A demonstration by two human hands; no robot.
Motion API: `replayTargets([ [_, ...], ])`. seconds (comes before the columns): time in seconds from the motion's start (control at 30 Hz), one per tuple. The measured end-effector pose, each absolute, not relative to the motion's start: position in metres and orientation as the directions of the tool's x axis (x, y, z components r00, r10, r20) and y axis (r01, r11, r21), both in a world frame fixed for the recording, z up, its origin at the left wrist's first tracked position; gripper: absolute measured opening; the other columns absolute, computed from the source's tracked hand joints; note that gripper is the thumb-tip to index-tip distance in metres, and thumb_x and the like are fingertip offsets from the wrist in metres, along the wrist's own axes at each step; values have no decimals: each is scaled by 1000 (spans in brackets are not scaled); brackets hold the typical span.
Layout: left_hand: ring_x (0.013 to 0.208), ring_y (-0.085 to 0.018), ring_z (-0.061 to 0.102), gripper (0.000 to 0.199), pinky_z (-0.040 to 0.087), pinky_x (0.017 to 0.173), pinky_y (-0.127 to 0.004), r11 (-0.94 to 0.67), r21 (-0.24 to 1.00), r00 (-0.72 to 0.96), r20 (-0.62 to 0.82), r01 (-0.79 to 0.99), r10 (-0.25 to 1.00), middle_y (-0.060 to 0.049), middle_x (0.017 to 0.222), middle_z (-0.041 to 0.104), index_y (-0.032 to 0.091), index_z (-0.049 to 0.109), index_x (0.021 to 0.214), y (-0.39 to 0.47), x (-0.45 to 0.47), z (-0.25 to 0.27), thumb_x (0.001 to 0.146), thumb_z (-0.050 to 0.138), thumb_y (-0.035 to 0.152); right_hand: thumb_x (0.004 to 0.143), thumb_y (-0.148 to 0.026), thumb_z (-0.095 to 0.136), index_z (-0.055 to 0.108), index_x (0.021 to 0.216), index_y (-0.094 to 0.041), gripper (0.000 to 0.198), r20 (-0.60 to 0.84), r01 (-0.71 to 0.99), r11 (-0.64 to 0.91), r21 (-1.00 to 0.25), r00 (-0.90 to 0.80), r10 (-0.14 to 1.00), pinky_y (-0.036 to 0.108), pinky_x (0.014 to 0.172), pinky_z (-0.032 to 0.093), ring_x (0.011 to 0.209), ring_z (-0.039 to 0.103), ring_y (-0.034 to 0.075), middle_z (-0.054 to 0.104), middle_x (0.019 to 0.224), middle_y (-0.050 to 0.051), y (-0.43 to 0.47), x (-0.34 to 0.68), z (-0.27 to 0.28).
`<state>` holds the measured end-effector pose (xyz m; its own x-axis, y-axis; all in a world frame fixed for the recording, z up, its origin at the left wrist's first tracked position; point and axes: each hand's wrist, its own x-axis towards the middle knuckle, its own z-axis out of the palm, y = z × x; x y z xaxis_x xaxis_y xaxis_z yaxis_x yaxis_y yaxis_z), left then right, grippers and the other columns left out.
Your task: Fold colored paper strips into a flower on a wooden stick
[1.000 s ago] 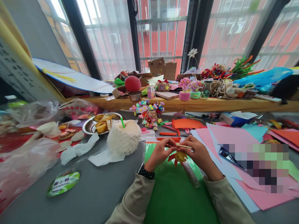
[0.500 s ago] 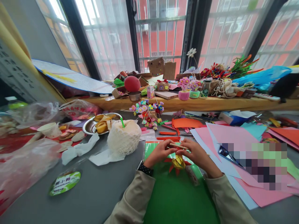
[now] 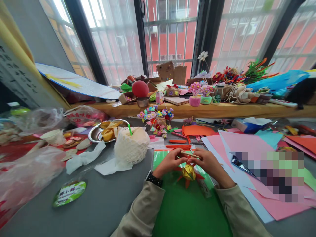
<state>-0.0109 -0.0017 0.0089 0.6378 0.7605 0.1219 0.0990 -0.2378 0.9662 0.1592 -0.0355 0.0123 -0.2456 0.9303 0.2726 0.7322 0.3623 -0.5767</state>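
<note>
Change: flower [image 3: 188, 172] has swung round — a second ago it was tipped with the yellow petals side-on, now its folded yellow centre faces the camera, orange petals spread around it. Half a second back much the same, so mostly a small turn. Stick [image 3: 191, 154] is still up in the fingertips; judged from this, work is still on stick and flower together, nothing set down.

Left hand [image 3: 171, 161] and right hand [image 3: 208, 163] close together, each pinching the stick. Flower sits just below the fingers, over the green mat [image 3: 190, 214] on the desk [image 3: 106, 207].

Hidden: far petals behind the fingers, any join between flower and stick. Can't tell if flower touches mat. Clear strip [image 3: 204, 189] right of it blurry; phone [image 3: 243, 164] at right partly lost under pixelation.
</note>
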Motion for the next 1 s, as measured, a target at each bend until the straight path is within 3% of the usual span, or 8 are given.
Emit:
replayTargets([
  [0.47,70,-11,50,31,37,58,-21,23,1000,717,-27,14,697,-1,80,53,14,55,84,-1,-16,8,63,61,35,71,-46,52,54,57,-16,33,347,643,409,-648,-228,910,20,47,31,52,42,9,46,59,-2,-40,154,18],
  [0.83,67,-9,47,28,35,59,-20,-15,999,676,-9,28,737,2,70,51,13,54,75,-2,-13,9,61,62,35,68,-43,55,53,67,-16,27,148,387,243,-889,-260,954,23,52,46,61,55,13,54,67,0,-43,156,19],
  [1.0,61,-7,46,29,34,54,-19,-23,999,676,-8,38,737,3,68,49,13,52,76,-3,-15,10,60,63,36,74,-44,48,55,71,-16,29,174,399,277,-874,-276,945,25,57,47,66,55,14,53,69,1,-44,158,20],
])
